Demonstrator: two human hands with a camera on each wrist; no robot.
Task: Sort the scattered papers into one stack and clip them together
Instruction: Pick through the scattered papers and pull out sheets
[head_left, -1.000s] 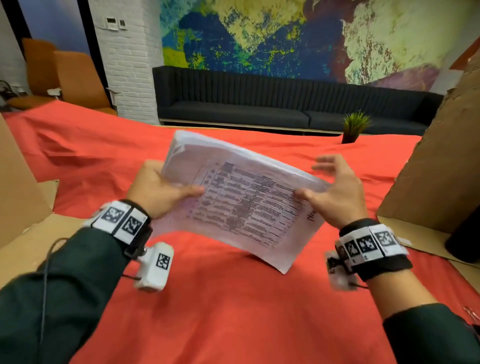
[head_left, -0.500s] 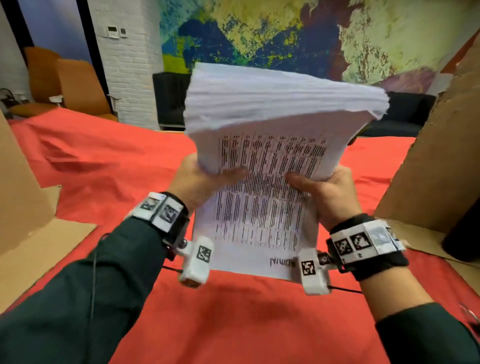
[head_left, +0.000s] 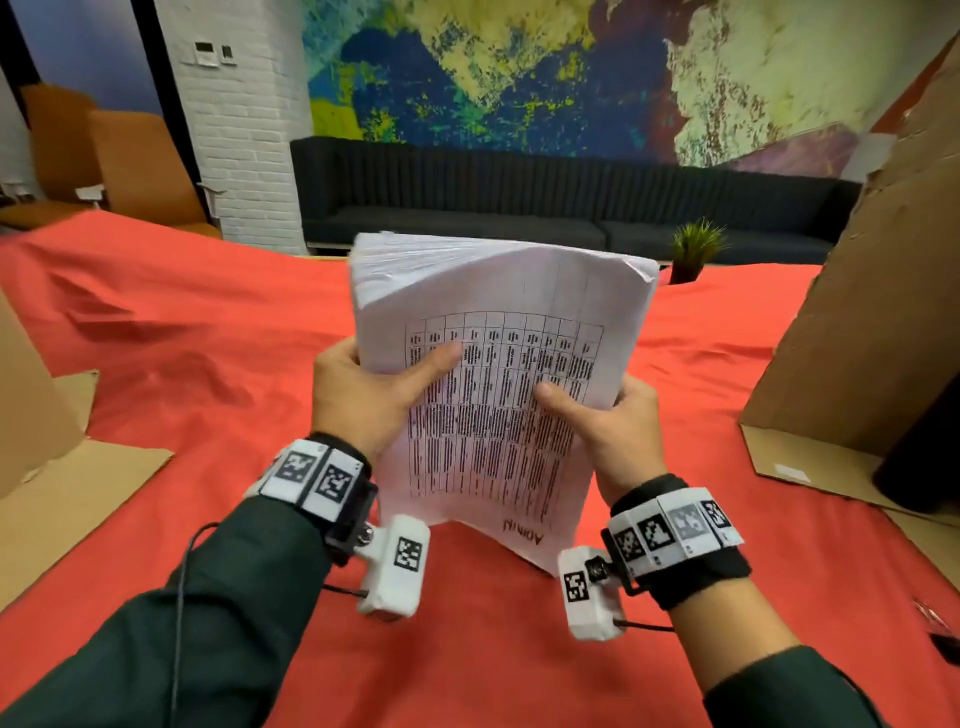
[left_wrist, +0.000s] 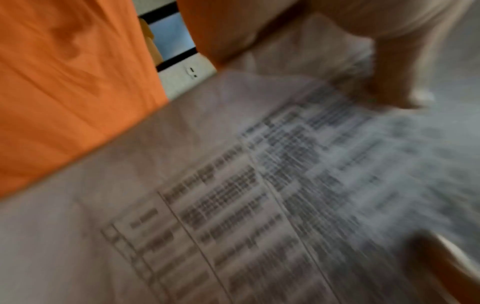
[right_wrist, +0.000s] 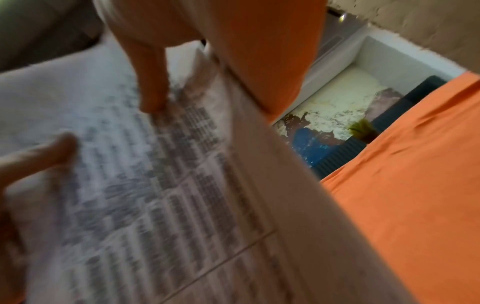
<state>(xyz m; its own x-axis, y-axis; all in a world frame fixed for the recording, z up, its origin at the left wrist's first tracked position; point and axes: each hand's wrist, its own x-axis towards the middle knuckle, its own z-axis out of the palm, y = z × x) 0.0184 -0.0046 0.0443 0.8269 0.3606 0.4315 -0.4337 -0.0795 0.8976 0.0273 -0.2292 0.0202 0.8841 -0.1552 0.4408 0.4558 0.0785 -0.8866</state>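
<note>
Both hands hold the paper stack (head_left: 498, 374) upright above the red-covered bench (head_left: 208, 364), probably to square its edges. The left hand (head_left: 363, 400) and right hand (head_left: 613, 436) each pinch a side, thumbs on the printed face, fingers curled behind. No clip is on it.

Paper stack (head_left: 498, 364) is white, top sheet printed with a black grid table of dense text; table cloth (head_left: 208, 364) is plain red-orange. Wristbands (head_left: 317, 475) are black with white blocks carrying black-and-white square codes, sleeves (head_left: 156, 649) dark green. Behind: sofa (head_left: 467, 208) dark navy and ribbed, wall mural (head_left: 519, 67) blotchy blue, yellow, green and cream, pillar (head_left: 244, 130) white brick, cardboard (head_left: 857, 312) brown, plant (head_left: 696, 244) green.
</note>
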